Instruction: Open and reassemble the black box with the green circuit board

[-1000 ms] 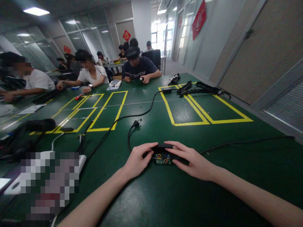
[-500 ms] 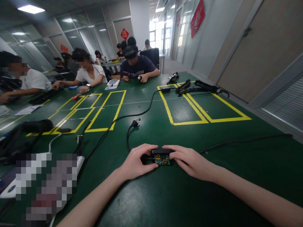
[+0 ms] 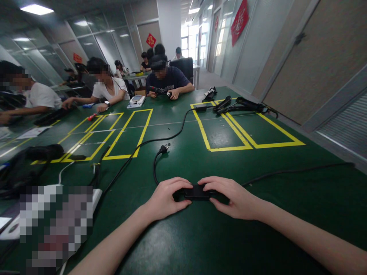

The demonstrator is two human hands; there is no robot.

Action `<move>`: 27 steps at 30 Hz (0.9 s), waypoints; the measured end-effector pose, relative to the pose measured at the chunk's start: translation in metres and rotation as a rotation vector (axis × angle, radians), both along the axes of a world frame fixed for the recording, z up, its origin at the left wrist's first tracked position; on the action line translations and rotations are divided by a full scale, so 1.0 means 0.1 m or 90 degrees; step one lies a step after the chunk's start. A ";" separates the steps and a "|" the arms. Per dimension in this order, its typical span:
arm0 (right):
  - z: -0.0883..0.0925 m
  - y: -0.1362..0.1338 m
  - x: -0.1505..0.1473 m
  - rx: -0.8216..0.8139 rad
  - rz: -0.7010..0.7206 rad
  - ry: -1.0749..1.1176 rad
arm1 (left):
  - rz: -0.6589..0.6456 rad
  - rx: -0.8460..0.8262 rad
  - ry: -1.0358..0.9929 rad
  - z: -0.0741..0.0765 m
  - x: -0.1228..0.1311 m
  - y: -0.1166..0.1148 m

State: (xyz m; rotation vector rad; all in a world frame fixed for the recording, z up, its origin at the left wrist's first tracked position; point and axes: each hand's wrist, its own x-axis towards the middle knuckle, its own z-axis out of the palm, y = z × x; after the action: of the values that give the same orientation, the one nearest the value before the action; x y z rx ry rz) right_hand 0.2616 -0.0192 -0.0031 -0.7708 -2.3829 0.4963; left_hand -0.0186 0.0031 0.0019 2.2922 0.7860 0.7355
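Note:
A small black rectangular case (image 3: 198,192) lies on the green table between my two hands, its dark cover facing up. My left hand (image 3: 169,196) grips its left end, fingers over the far edge and thumb at the near edge. At the right end, my right hand (image 3: 229,196) holds it in the same way, thumb near the front corner. No circuit board shows now. A black cable with a plug (image 3: 163,149) curves behind my left hand, and another black cable (image 3: 286,169) runs off to the right.
A white power strip (image 3: 97,194) and a tangle of black gear (image 3: 28,168) sit at the left. Yellow tape (image 3: 229,148) marks rectangles on the table. Black stands (image 3: 243,105) lie at the far right. Across the table, a person (image 3: 170,80) handles a dark object.
The black cover has come down over the green circuit board, which is now hidden. My fingers have shifted slightly to press around the case's ends.

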 end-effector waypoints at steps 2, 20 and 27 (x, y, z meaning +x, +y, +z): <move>-0.02 0.01 -0.01 0.023 -0.005 -0.020 | 0.007 0.035 0.016 0.00 0.02 -0.01; 0.05 0.02 -0.10 0.170 -0.016 -0.186 | 0.017 0.280 0.158 0.04 0.17 -0.10; 0.03 0.01 -0.10 0.208 -0.019 -0.168 | 0.031 0.228 0.135 0.02 0.18 -0.11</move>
State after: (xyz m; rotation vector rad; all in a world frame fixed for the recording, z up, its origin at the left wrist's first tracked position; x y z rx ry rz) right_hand 0.2519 -0.0184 -0.0004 -0.7570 -2.5973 -0.0140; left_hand -0.0003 -0.0074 0.0039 2.7155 0.8647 0.7092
